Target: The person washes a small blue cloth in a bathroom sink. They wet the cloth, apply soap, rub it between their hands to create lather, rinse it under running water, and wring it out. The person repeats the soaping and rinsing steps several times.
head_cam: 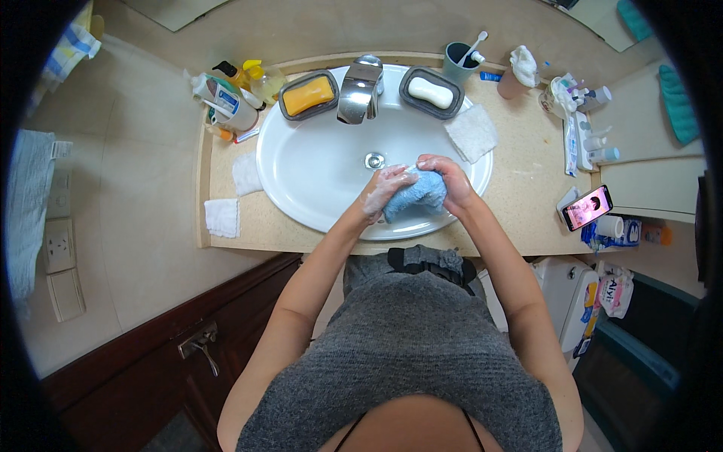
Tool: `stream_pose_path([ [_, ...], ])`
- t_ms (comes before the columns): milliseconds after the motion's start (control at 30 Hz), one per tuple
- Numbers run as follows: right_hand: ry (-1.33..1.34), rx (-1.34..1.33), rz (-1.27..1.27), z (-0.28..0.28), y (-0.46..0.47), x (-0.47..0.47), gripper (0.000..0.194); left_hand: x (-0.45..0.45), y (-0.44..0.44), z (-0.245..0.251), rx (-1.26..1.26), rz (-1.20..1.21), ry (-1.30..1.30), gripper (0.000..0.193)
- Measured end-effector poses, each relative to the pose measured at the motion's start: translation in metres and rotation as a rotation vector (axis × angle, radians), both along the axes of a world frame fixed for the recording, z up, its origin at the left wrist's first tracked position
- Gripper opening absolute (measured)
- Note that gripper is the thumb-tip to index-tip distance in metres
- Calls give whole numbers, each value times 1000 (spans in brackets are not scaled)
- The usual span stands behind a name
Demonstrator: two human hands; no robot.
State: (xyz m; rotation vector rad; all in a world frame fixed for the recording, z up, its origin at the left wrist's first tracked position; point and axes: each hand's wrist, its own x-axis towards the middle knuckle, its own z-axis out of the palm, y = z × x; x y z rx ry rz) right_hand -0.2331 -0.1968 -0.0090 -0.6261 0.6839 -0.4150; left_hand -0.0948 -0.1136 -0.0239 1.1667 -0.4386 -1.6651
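A light blue cloth (pixel 418 195) is held bunched between both hands over the front right part of the white oval sink (pixel 305 169). Soap lather covers much of my left hand (pixel 384 192), which grips the cloth's left side. My right hand (pixel 449 178) grips its right side, with some lather on the fingers. The chrome faucet (pixel 360 90) stands at the back, with the metal drain (pixel 374 161) in front of it. An orange soap bar (pixel 309 96) lies in a grey dish to the faucet's left, and a white soap bar (pixel 430 92) in another to its right.
White folded cloths lie on the sink's right rim (pixel 472 133) and on the counter at left (pixel 222 218). Bottles and a cup of tubes (pixel 234 113) stand back left. A dark cup with a toothbrush (pixel 460 62) stands back right. A phone (pixel 587 208) leans on a stand at right.
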Motion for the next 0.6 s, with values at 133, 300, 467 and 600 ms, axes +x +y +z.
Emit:
stream_pose_path([
  [133,-14,-30,46,-6,-1,-3,9,7,3,-12,-129,-68,-83,27],
  [300,-21,5,25,-1,2,-3,9,9,5,-7,-222,-83,-109,22],
  [467,-56,-21,14,-5,-1,-4,9,2,2,-9,-162,16,-103,20],
  [600,-19,44,-50,-11,-1,-8,11,13,4,-14,-218,-118,-179,17],
])
